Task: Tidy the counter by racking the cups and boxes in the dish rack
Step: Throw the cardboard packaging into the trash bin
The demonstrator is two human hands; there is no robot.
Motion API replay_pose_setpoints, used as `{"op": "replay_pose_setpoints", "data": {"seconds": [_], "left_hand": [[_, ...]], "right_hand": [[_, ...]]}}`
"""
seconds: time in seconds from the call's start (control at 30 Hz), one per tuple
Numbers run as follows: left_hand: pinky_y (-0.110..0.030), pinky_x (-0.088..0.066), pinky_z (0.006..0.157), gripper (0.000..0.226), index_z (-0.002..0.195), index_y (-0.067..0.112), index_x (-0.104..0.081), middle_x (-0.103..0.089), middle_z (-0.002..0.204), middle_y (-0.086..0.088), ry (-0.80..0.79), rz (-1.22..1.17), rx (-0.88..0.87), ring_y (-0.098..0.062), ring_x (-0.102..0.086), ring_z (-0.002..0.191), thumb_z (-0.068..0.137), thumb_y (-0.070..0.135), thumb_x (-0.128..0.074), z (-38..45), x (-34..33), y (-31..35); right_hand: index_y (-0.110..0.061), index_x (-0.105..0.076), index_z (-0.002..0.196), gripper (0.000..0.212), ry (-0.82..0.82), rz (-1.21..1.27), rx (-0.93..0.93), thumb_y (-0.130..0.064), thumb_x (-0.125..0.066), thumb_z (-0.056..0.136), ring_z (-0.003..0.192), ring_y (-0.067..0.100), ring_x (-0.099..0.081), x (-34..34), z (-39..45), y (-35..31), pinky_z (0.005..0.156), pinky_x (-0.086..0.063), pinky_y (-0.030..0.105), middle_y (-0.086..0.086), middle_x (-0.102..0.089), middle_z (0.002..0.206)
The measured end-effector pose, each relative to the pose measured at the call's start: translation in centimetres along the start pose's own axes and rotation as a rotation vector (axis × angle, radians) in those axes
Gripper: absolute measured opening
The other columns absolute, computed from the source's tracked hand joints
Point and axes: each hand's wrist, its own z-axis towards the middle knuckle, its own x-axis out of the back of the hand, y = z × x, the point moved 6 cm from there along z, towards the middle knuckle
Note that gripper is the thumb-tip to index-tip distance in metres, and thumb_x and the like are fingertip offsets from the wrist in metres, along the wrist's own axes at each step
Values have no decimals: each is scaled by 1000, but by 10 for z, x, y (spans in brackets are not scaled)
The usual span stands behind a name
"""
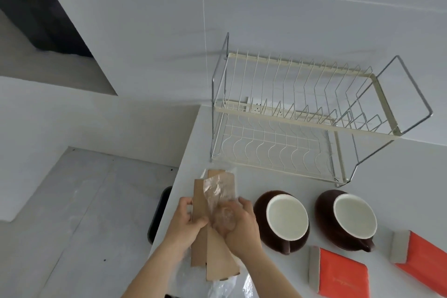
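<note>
I had both hands on the packaging at the near left of the counter when this frame was taken. My left hand was clamped on the left edge of the flat brown cardboard pieces, thumb over the front, while my right hand was closed around a crumpled wad of clear plastic wrap that lay over the card. The two hands sat close together, almost touching across the cardboard. None of the task's things were racked yet: the two-tier wire dish rack stood empty at the far side of the counter, against the wall. The two brown cups, the left cup and the right cup, sat upright side by side between me and the rack, white insides showing. The two orange boxes, one near and one further right, lay flat near the counter's near right edge. I judged I was still clearing wrapping away, a preliminary to the racking itself. The next move, as I read it, called for setting the card and plastic aside off the working area, then freeing a hand to reach right for the nearer cup by its handle, which pointed toward me, and carrying it to the rack.
</note>
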Motion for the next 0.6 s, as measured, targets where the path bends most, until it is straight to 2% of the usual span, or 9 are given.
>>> {"op": "replay_pose_setpoints", "data": {"seconds": [0.07,0.13,0.2,0.27,0.3,0.37,0.43,0.5,0.6], "left_hand": [[-34,-54,65,36,110,24,-50,-75,93,-14,11,-77,-15,-26,-72,78,85,4,-67,-3,15,5],[-34,-53,68,36,111,25,-52,-75,93,-12,39,-115,-19,-26,-73,82,85,8,-70,-3,33,5],[-35,-54,69,36,111,27,-53,-75,96,-10,42,-161,-11,-26,-73,86,84,11,-71,-6,40,4],[-36,-55,72,37,109,30,-55,-74,100,-9,79,-199,-8,-26,-72,90,83,12,-73,-7,47,7],[-36,-55,72,36,109,30,-55,-73,102,-9,104,-211,-14,-26,-72,91,83,12,-73,-4,48,8],[-35,-55,71,36,112,26,-54,-74,102,-9,238,-335,-16,-25,-72,90,84,12,-73,5,147,-11],[-38,-56,74,39,115,23,-52,-74,102,-9,260,-343,-13,-26,-72,89,84,13,-73,8,152,-9],[-46,-56,82,39,114,25,-52,-72,105,-6,319,-333,-2,-26,-70,91,83,18,-75,8,157,-12],[-46,-53,89,40,116,26,-54,-65,113,1,431,-170,3,-20,-66,95,82,31,-75,18,185,-19]], "right_hand": [[-40,-62,116,54,-27,55,-10,-44,-82,66,112,21,-57,-2,4,-10,92,-50,34,-3,-45,134],[-40,-60,115,55,-68,119,7,-46,-83,65,99,16,-61,-6,6,-22,85,-51,28,-5,-52,122],[-43,-58,112,51,-80,125,1,-51,-77,65,90,14,-64,-10,11,-31,80,-54,30,-8,-62,109],[-41,-60,110,42,-66,156,-18,-44,-72,70,87,13,-67,-15,19,-36,81,-57,36,-12,-68,103],[-41,-62,109,37,-73,174,-33,-36,-69,74,87,14,-68,-14,20,-35,84,-57,37,-13,-68,103],[-43,-64,109,35,-165,131,45,-26,-62,78,91,13,-67,-86,41,-108,88,-56,38,-13,-68,104],[-44,-63,112,41,-207,116,52,-20,-56,79,100,11,-64,-84,44,-119,92,-54,36,-11,-65,109],[-42,-62,117,49,-229,95,58,-13,-56,79,107,12,-60,-89,47,-126,97,-51,33,-8,-62,113],[-37,-63,120,56,-255,89,17,-2,-61,77,110,13,-58,-107,56,-136,99,-51,32,-10,-60,115]]}}
